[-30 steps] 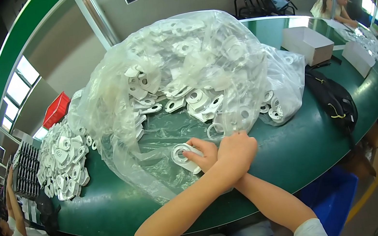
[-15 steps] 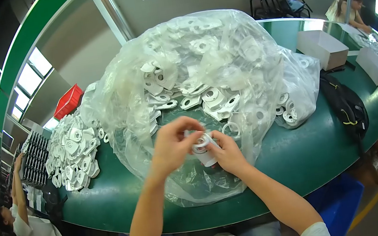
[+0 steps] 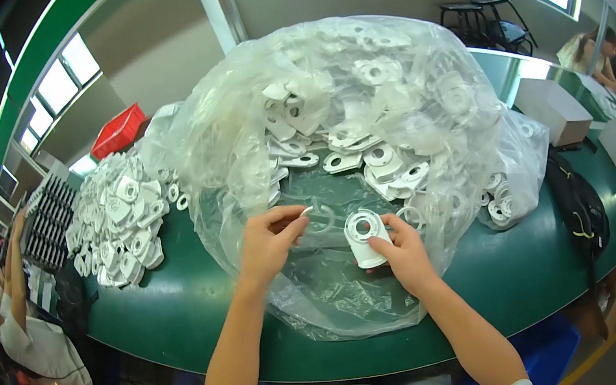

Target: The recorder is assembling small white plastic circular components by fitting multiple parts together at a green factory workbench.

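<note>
My right hand (image 3: 407, 256) grips a white plastic part (image 3: 361, 251) with a round collared opening at its top and a rounded lower end. The thumb lies across its front, and a bit of red shows beneath it. To the left, my left hand (image 3: 270, 239) pinches a thin white ring (image 3: 321, 228) between thumb and fingertips, apart from the part. The ring is pale against the plastic film and its outline is partly unclear. Both hands are over the mouth of a large clear plastic bag (image 3: 220, 138), where many similar white parts (image 3: 392, 168) lie heaped.
A second heap of white parts (image 3: 121, 220) sits on the green table (image 3: 209, 331) at left, near a red bin (image 3: 118, 130). At right are a smaller bag of rings (image 3: 517, 177), a black bag (image 3: 576, 200) and a white box (image 3: 553, 108). Other people work at both sides.
My hands have moved apart. The left has drawn away leftward with the ring, while the right holds the white part, now with its opening facing up. The whole view has shifted slightly.
</note>
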The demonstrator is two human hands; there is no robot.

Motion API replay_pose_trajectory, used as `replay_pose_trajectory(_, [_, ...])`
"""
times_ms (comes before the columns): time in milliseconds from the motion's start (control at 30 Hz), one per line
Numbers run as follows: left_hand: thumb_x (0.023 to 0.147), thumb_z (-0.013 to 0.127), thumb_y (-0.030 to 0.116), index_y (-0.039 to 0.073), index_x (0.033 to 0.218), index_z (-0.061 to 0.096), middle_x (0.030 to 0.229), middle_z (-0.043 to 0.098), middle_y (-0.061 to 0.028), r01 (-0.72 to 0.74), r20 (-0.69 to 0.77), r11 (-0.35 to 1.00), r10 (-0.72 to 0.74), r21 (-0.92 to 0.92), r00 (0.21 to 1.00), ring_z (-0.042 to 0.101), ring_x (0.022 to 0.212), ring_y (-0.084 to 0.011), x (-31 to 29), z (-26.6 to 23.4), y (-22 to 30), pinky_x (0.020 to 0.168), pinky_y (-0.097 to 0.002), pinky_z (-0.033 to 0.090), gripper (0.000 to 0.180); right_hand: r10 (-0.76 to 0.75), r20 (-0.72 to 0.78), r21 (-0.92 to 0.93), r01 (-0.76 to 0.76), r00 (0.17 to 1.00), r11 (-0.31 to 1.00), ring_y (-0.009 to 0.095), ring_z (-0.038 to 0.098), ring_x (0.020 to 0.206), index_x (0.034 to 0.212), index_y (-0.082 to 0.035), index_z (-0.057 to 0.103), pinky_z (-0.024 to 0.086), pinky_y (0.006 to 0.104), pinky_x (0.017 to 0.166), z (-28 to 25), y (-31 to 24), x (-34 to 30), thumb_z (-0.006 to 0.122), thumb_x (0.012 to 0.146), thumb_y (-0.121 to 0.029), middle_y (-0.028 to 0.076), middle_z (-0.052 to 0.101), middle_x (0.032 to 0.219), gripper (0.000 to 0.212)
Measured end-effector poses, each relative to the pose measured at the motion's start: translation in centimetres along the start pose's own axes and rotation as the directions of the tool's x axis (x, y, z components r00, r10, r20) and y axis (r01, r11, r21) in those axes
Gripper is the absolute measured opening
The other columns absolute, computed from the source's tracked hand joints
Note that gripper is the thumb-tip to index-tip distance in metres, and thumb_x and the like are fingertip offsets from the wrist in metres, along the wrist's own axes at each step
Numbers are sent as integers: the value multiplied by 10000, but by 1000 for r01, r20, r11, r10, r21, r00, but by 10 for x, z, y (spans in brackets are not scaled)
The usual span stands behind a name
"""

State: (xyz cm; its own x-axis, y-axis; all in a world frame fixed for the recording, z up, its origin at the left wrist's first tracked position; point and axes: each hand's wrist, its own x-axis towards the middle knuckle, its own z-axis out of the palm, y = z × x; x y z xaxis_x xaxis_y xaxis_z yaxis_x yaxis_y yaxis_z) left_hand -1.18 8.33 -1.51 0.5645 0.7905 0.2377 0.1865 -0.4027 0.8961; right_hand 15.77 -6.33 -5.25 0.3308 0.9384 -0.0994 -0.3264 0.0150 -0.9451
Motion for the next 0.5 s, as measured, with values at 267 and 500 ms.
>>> replay_pose_trajectory(267, [853,634,60,-77,975,650,800,656,-114,285,169,786,-229,-549,959,629,663,-138,-21,32,12,596,-249,534,185,-13,48,44,11,999,999,238,658,809,1204,36,406,557,326,654,7,-5,-5,510,812,31,181,627,979,406])
replay_pose_trajectory(500, [853,639,63,-80,970,658,787,657,-110,272,189,832,-204,-484,961,613,623,-112,-21,38,10,571,-223,512,186,-13,62,15,12,998,1000,235,658,819,1225,36,395,556,326,667,5,-3,-6,510,810,44,175,623,999,431])
